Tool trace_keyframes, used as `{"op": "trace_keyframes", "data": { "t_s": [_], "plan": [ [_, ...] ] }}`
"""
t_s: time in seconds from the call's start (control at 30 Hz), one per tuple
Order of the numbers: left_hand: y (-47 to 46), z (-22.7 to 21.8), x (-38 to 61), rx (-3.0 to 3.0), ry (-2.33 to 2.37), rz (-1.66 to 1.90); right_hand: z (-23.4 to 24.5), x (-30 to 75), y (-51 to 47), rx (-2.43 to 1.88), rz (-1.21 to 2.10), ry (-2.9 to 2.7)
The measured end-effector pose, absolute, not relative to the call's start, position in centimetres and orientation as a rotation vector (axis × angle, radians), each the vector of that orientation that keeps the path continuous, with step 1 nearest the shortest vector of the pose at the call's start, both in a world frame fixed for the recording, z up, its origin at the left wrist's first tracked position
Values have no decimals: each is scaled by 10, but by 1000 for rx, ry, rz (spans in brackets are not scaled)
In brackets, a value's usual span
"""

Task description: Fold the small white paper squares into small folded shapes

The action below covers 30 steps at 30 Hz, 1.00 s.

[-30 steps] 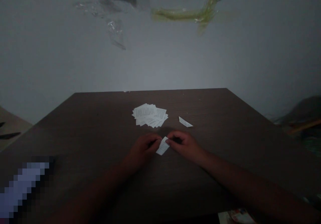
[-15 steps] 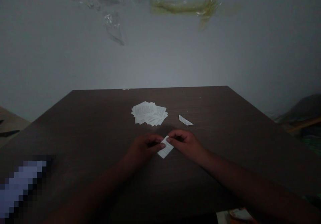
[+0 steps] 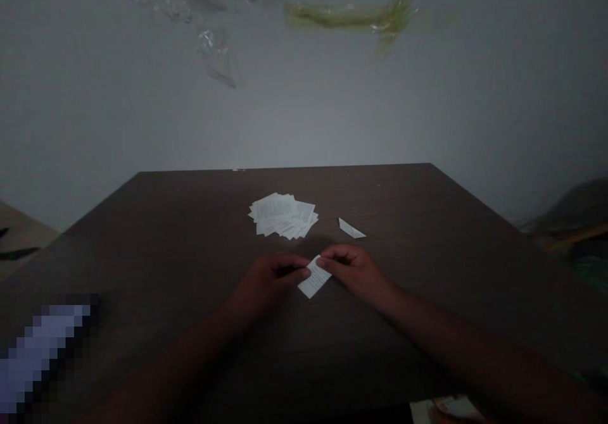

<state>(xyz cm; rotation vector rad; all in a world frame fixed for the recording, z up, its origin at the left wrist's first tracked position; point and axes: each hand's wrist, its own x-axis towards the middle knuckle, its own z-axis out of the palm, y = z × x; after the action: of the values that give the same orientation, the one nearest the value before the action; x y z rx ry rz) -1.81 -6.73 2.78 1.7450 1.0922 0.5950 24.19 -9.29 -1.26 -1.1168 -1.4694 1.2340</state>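
Observation:
A small white printed paper slip (image 3: 314,276) lies tilted on the dark wooden table (image 3: 166,234) between my hands. My left hand (image 3: 270,280) pinches its left edge with curled fingers. My right hand (image 3: 352,270) pinches its upper right corner, fingers closed. Just beyond the hands sits a loose pile of similar printed slips (image 3: 284,216). A single folded slip (image 3: 351,228) lies to the right of the pile.
A blurred-out patch (image 3: 40,348) covers the near left of the table. A printed card or booklet (image 3: 446,408) shows at the bottom edge. A grey wall stands behind, with clear and yellowish plastic (image 3: 361,12) hanging high up. Clutter sits at the far right.
Both hands have kept their pinch on the slip. It has settled slightly lower and flatter toward the table. The pile and the folded slip have not moved.

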Motion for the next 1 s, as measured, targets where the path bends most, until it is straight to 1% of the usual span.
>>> {"op": "trace_keyframes", "data": {
  "t_s": [0.23,0.67,0.8,0.9,1.0],
  "plan": [
    [-64,31,-29,1628,1097,638,-13,243,-93,-1137,1245,-1438],
    [-65,26,-24,1600,1014,543,-11,244,-93,-1112,1237,-1457],
    [-65,27,-22,1667,1006,553,-9,243,-95,-1108,1149,-1553],
    [-67,28,-18,1749,998,618,-8,242,-97,-1081,1036,-1657],
    [-70,30,-17,1827,1000,661,-7,242,-98,-1051,994,-1712]
  ]
}}
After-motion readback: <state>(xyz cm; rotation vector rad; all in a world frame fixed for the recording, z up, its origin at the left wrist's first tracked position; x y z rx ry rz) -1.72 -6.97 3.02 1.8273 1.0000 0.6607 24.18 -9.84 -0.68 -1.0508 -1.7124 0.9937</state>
